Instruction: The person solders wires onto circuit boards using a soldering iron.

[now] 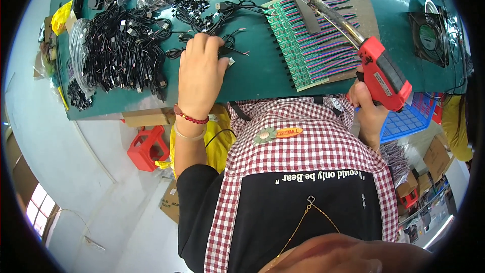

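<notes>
Head view: our right hand (368, 108) gripped the red glue gun (384, 73) over the circuit-board strip (308, 45); left hand (201, 71) pressed a black cable (230, 50) mid-bench. Cable pile (121, 50) remained unprocessed.

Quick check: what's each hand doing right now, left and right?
Left hand: palm down on the green table, fingers on a black cable; grip cannot be told.
Right hand: closed around the red soldering gun.
</notes>
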A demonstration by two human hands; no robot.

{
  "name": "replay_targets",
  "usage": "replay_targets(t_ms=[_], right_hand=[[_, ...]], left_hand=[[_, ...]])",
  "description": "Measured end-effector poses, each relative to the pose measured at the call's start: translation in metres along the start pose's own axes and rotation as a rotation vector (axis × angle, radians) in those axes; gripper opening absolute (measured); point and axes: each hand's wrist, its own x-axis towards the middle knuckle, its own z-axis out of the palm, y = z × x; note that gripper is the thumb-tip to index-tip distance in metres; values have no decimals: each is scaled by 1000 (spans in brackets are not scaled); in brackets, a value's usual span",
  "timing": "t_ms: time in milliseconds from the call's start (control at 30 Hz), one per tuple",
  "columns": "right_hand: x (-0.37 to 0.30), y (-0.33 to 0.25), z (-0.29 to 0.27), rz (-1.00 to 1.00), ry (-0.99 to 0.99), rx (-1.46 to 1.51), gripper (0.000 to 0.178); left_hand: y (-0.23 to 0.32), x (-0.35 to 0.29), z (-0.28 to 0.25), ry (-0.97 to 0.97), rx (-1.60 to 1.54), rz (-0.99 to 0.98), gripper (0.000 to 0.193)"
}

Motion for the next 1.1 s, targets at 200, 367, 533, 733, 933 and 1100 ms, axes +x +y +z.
replay_targets(t_ms=[200, 367, 533, 733, 933, 1100], right_hand=[[3, -5, 7, -85, -95, -104, 28], [0, -6, 9, -128, -66, -62, 27], [2, -10, 10, -93, -64, -2, 27], [3, -24, 21, -32, -128, 193, 32], [17, -47, 60, -108, -121, 277, 27], [21, -51, 64, -168, -281, 61, 16]], left_hand=[[-4, 7, 13, 146, -41, 13, 26], [-4, 11, 12, 111, 28, 25, 19], [-13, 16, 14, 107, 34, 129, 16], [19, 26, 5, 283, -667, 245, 11], [62, 30, 2, 295, -750, 325, 18], [75, 34, -1, 325, -562, 546, 16]])
